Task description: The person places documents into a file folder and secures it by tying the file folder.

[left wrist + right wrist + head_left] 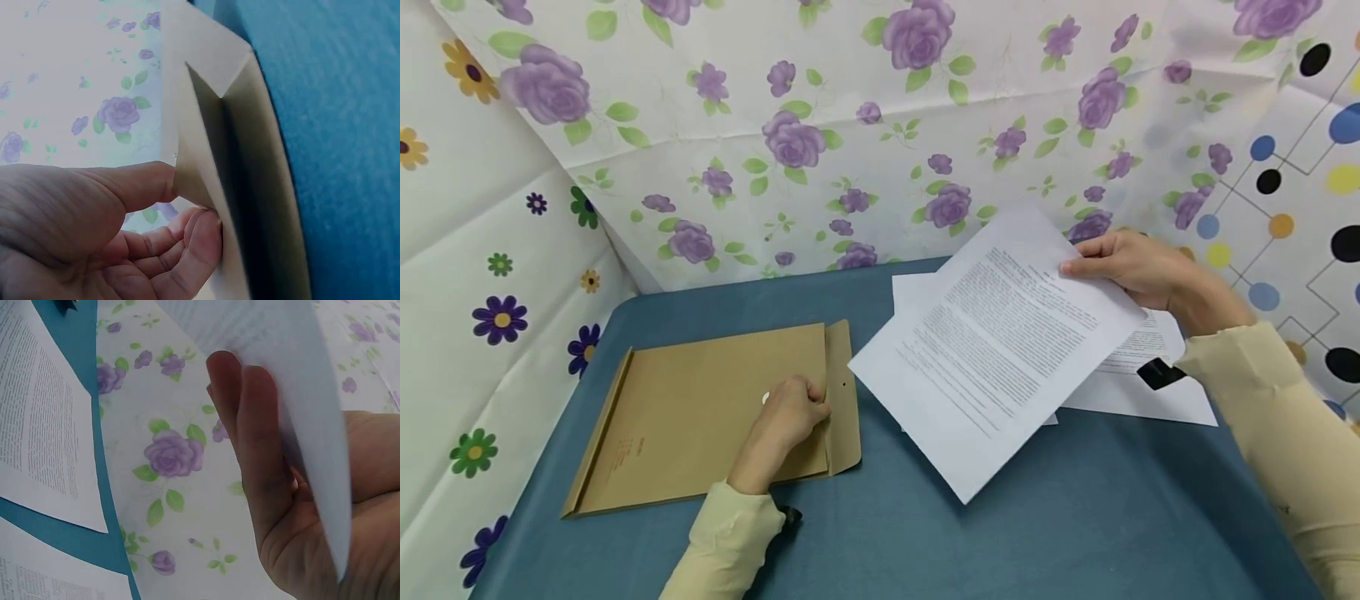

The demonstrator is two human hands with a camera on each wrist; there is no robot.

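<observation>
A brown paper envelope (700,417) lies on the left of the table with its end flap (844,400) folded out to the right. My left hand (786,421) pinches the edge of its mouth between thumb and fingers; in the left wrist view the mouth (234,187) gapes into a dark slot. Up on the right, my right hand (1138,267) grips a printed sheet (1000,333) by its upper right edge, thumb in front. The sheet tilts above the table. From the right wrist view, the fingers (259,425) lie behind the paper (306,394).
Other printed sheets (1157,392) lie on the blue table (1075,525), partly under the raised sheet. A flowered cloth (820,200) hangs behind the table's back edge, with patterned cloths at both sides.
</observation>
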